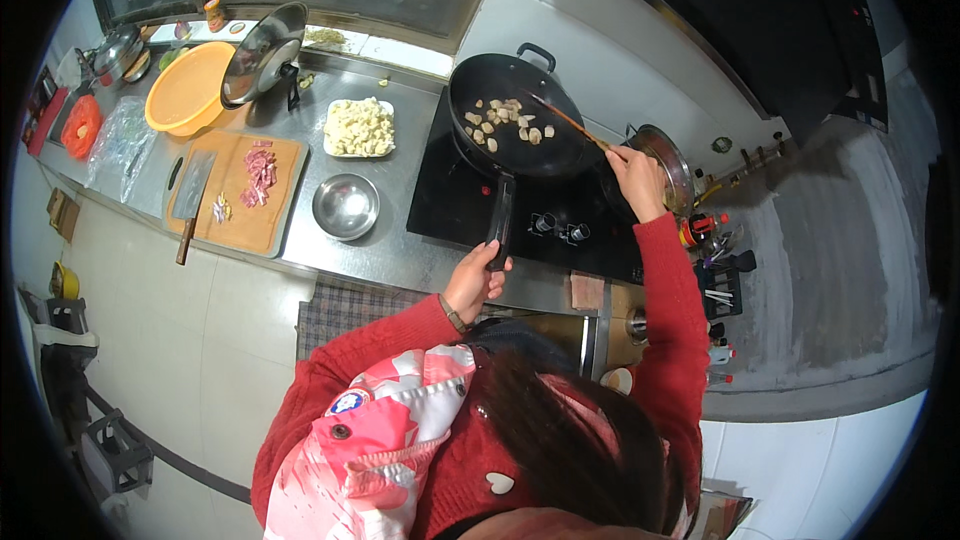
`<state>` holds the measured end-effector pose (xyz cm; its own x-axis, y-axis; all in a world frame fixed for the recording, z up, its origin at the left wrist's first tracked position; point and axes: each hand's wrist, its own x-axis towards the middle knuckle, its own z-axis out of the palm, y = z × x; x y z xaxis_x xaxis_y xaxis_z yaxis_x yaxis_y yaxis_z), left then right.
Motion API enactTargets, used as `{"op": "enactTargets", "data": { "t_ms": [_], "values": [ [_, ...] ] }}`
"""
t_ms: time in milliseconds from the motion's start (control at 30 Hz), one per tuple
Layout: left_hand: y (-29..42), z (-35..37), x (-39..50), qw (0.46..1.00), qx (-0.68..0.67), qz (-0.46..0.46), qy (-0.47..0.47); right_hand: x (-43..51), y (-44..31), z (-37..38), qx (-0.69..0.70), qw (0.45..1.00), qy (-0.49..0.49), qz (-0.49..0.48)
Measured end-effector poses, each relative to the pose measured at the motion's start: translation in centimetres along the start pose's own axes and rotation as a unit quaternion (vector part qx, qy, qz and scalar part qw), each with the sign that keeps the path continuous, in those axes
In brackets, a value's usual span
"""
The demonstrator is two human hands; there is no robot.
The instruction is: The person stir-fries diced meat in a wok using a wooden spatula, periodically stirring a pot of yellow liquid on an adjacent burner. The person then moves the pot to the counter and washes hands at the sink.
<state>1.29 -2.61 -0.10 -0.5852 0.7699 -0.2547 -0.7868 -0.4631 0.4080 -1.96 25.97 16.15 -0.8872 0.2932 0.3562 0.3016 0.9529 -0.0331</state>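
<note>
My left hand [475, 281] is closed around the black handle [502, 217] of a wok, near the handle's end. The dark wok [517, 146] sits on the black glass gas hob [442, 202]. Several browned, pale cubes of food [495, 116] lie scattered over its bottom. From the right side, my right hand [637, 174] grips slim wooden chopsticks [566, 118]; their tips reach into the wok beyond the cubes. Whether it is one stick or two held together, I cannot tell.
Left of the hob stand a white dish of pale diced food [360, 127] and a steel bowl [346, 206]. A cleaver [193, 187] and chopped pink meat [259, 176] lie on a cutting board [232, 229]. Behind are a glass lid [266, 52] and yellow basin [191, 86]. A metal pot [671, 161] stands right.
</note>
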Motion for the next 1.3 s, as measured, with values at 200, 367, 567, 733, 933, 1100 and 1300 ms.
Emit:
{"op": "enactTargets", "data": {
  "t_ms": [200,367,567,733,933,1100,1300],
  "values": [
    [0.0,-0.1,0.1,1.000,0.000,0.000,-0.001,0.2,-0.3,3.3,0.084,0.995,-0.045,0.011],
    [-0.1,0.0,0.2,1.000,-0.004,0.002,-0.002,-0.9,-0.5,1.0,0.146,0.987,-0.062,-0.017],
    [0.0,-0.1,0.2,1.000,0.006,-0.005,-0.011,-1.6,-0.9,-0.8,0.376,0.873,-0.245,0.190],
    [0.3,0.2,0.0,1.000,0.005,-0.010,-0.006,-2.7,0.0,0.2,0.217,0.959,-0.152,0.099],
    [0.6,0.5,-0.1,1.000,-0.010,-0.022,0.006,-3.4,3.1,-1.8,0.154,0.985,-0.050,0.067],
    [0.4,0.2,0.0,1.000,0.001,-0.024,-0.004,-2.8,5.6,-0.9,0.108,0.988,-0.048,0.097],
    [0.4,0.2,0.1,1.000,0.001,-0.018,-0.006,-2.3,4.8,1.9,0.363,0.893,-0.113,0.242]
  ]
}}
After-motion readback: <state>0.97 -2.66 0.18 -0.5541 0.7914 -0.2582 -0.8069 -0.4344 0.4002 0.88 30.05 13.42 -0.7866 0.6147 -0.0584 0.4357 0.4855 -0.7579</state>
